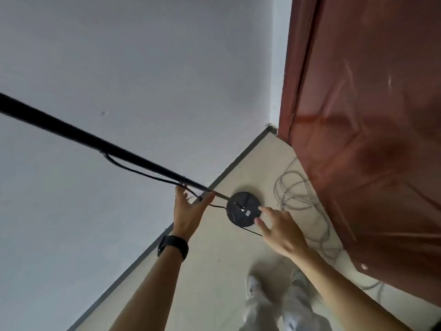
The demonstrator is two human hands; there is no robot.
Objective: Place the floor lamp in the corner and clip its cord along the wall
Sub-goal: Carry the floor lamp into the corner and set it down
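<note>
The floor lamp's black pole (pixel 71 131) slants from the upper left down to its round black base (pixel 238 215), which sits on the beige floor close to the corner. A black cord (pixel 143 173) hangs from the pole and runs down to my left hand (pixel 188 209). That hand is spread open around the lower pole, thumb on one side and fingers on the other, without a closed grip. My right hand (pixel 281 231) hovers open at the base's right edge, fingertips touching or just above it. A thin stretch of cord (pixel 251 231) trails from under the base.
A white wall (pixel 143 68) with a dark baseboard (pixel 143 254) runs along the left. A red-brown door (pixel 370 139) closes the right side. Loose grey cable (pixel 300 194) lies coiled on the floor by the door. My shoes (pixel 255 287) stand at the bottom.
</note>
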